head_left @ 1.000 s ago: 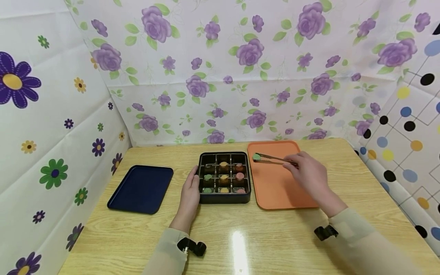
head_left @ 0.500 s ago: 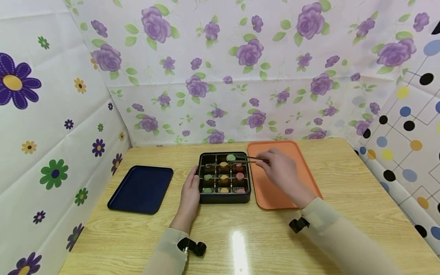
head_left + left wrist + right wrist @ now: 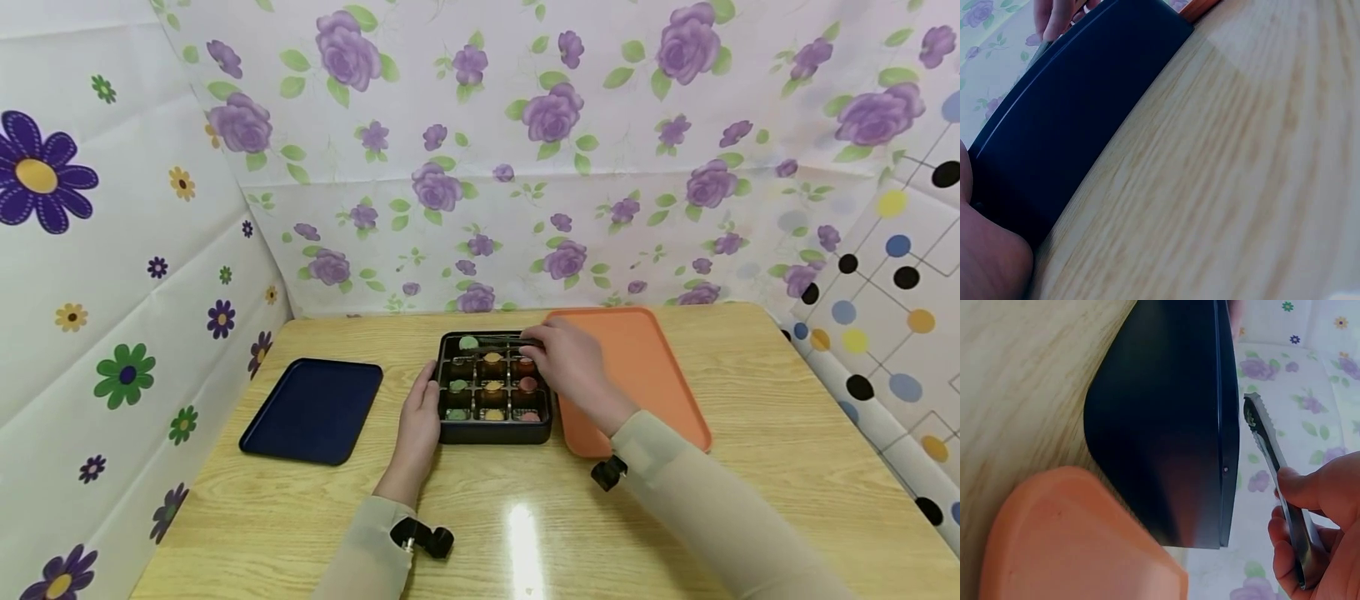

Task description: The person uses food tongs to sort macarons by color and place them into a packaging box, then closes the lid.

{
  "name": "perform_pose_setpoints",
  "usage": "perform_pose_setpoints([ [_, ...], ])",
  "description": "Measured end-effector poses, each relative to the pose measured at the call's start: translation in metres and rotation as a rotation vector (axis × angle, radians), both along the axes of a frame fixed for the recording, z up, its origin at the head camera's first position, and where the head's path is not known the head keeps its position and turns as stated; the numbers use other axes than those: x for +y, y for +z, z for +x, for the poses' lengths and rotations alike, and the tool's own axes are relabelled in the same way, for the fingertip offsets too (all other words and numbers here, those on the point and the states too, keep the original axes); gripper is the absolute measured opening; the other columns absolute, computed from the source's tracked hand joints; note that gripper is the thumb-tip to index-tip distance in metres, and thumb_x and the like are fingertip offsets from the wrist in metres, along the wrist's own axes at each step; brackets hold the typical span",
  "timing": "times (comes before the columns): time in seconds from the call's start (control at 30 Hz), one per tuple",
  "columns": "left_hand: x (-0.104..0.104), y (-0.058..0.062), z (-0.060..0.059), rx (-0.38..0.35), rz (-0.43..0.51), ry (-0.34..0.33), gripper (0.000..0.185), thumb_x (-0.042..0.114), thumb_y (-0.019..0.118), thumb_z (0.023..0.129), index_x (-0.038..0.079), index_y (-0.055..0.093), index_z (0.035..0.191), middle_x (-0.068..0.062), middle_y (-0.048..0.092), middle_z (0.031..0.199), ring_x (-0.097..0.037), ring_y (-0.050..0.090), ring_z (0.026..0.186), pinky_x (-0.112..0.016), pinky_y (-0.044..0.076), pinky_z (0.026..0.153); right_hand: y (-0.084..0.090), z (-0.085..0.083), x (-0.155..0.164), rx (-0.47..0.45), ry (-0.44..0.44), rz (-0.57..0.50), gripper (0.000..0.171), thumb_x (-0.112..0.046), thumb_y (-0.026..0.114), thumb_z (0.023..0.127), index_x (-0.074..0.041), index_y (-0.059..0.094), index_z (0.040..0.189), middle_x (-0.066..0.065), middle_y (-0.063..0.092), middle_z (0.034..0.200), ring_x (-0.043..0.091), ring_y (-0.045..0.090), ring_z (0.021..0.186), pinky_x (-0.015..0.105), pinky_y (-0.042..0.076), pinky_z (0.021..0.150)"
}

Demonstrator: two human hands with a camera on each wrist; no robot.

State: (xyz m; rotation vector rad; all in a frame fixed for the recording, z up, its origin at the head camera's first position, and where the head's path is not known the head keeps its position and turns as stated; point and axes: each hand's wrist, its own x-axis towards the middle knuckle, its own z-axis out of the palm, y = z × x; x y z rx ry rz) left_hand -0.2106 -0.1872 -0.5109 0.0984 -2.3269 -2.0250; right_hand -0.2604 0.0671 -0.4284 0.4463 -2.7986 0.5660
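Observation:
Tongs point(image 3: 501, 339) are in my right hand point(image 3: 573, 367), gripped between thumb and fingers. At their tips a small round green piece point(image 3: 468, 342), macaron-like, is over the far left compartment of a black divided box point(image 3: 495, 433); whether it touches the bottom I cannot tell. Green pieces lie in the box's left column, yellow-orange ones in the middle and red-pink ones at the right. My left hand point(image 3: 417, 425) rests along the box's left wall. In the right wrist view the metal tongs point(image 3: 1285, 494) appear above the box rim, and the box wall hides the compartments.
An orange tray point(image 3: 637, 375) lies right of the box, partly under my right forearm. Apart to the left is a dark blue tray point(image 3: 315, 408). Everything stands on a wooden table point(image 3: 480, 517), with patterned cloth point(image 3: 495, 242) hanging behind and at both sides.
My right hand has moved left from above the orange tray, carrying the green piece in the tongs to the box's far left compartment. The left hand has stayed at the box.

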Motion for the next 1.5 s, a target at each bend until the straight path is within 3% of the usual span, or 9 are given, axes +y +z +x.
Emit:
perform_pose_setpoints([
  [0.37, 0.008, 0.001, 0.000, -0.019, 0.007, -0.004, 0.055, 0.033, 0.035, 0.124, 0.024, 0.029, 0.177, -0.003, 0.022, 0.182, -0.034, 0.024, 0.166, -0.061, 0.023, 0.132, -0.004, -0.009, -0.007, -0.009, 0.011, 0.014, 0.025, -0.034, 0.075, 0.109, -0.021, 0.083, 0.128, 0.002, 0.067, 0.106, 0.019, 0.062, 0.080, 0.041, 0.056, 0.067],
  [0.7, 0.008, 0.002, -0.001, -0.008, -0.027, -0.004, 0.055, 0.034, 0.034, 0.124, 0.024, 0.030, 0.177, -0.005, 0.023, 0.182, -0.038, 0.026, 0.165, -0.064, 0.024, 0.131, -0.006, -0.004, 0.004, 0.006, -0.023, -0.012, 0.029, -0.034, 0.076, 0.108, -0.018, 0.082, 0.132, 0.001, 0.066, 0.105, 0.019, 0.062, 0.078, 0.041, 0.055, 0.065],
  [0.97, 0.009, 0.008, 0.002, -0.002, -0.053, 0.000, 0.055, 0.029, 0.032, 0.124, 0.021, 0.026, 0.178, -0.005, 0.019, 0.183, -0.036, 0.022, 0.166, -0.062, 0.022, 0.132, -0.002, 0.004, 0.023, 0.031, -0.061, -0.060, 0.033, -0.034, 0.079, 0.106, -0.019, 0.080, 0.135, 0.005, 0.072, 0.121, 0.021, 0.068, 0.080, 0.040, 0.055, 0.061],
  [1.2, 0.010, 0.011, 0.006, -0.014, -0.060, -0.008, 0.056, 0.031, 0.031, 0.124, 0.024, 0.021, 0.179, -0.002, 0.016, 0.184, -0.033, 0.016, 0.168, -0.061, 0.020, 0.133, -0.009, 0.010, 0.044, 0.040, -0.083, -0.081, 0.038, -0.036, 0.078, 0.106, -0.016, 0.078, 0.139, 0.003, 0.066, 0.105, 0.017, 0.057, 0.067, 0.037, 0.045, 0.054],
  [1.5, 0.007, 0.009, 0.011, -0.033, -0.071, -0.008, 0.057, 0.030, 0.031, 0.124, 0.022, 0.020, 0.179, -0.004, 0.015, 0.184, -0.035, 0.014, 0.168, -0.062, 0.019, 0.133, -0.013, 0.022, 0.077, 0.043, -0.148, -0.108, 0.039, -0.039, 0.077, 0.107, -0.013, 0.078, 0.137, 0.008, 0.071, 0.117, 0.020, 0.064, 0.071, 0.037, 0.046, 0.054],
])
